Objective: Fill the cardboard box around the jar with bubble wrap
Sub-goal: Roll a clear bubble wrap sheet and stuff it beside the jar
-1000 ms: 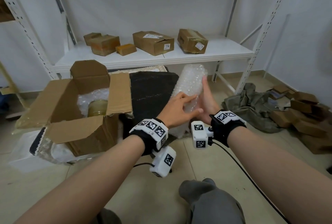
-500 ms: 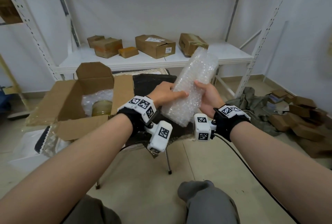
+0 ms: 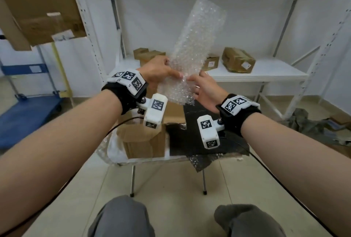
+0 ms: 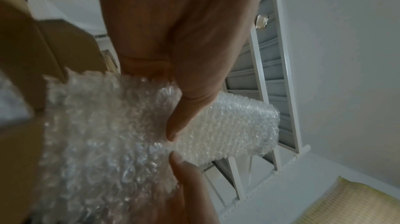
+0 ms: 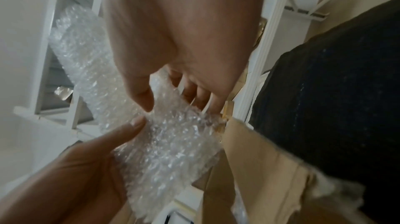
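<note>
A long roll of clear bubble wrap point(image 3: 195, 46) stands tilted in the air in front of me, its top leaning right. My left hand point(image 3: 161, 74) grips its lower part from the left, thumb on the near face point(image 4: 173, 131). My right hand point(image 3: 201, 86) pinches the wrap's loose edge point(image 5: 173, 142) from the right, thumb in front and fingers point(image 5: 194, 95) behind. Both thumbs nearly meet. The open cardboard box point(image 3: 144, 141) sits below my left wrist on a small table. The jar is hidden.
A black mat point(image 3: 199, 138) covers the small metal-legged table beside the box. Behind stands a white shelf point(image 3: 266, 74) with several small cartons point(image 3: 238, 60). A blue cart point(image 3: 24, 119) is at the left, crumpled cloth point(image 3: 313, 124) on the floor at the right. My knees point(image 3: 121, 217) are below.
Both hands have raised the bubble wrap roll up and toward the left, above the box. The right hand has shifted from cradling the roll to pinching its edge.
</note>
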The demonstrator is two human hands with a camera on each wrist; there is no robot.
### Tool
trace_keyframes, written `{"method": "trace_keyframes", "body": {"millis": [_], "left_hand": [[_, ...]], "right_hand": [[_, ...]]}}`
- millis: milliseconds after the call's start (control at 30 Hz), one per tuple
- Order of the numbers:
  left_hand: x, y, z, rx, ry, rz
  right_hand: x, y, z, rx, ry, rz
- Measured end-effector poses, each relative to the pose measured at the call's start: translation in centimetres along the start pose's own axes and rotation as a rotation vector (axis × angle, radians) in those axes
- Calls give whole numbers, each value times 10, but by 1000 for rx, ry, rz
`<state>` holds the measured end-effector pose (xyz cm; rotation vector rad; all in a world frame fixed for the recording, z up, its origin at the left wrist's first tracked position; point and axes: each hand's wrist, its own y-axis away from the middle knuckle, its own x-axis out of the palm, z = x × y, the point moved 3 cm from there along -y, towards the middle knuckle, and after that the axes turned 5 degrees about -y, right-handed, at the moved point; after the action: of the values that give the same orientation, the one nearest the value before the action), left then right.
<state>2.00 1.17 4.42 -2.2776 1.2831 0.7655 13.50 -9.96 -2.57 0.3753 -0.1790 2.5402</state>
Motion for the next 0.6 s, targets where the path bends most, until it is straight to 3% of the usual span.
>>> {"method": "trace_keyframes", "body": {"millis": [267,467,600], "left_hand": [[-46,18,59,-110,-21,-66],[-60,19,88,-181,-52,-127],[-63,16,95,-147,-102,-145]], "right_hand": [[63,-34,-37,110,132,70],[84,-50,-67,198,401,100],[89,-57,-78,234,533,123]]}}
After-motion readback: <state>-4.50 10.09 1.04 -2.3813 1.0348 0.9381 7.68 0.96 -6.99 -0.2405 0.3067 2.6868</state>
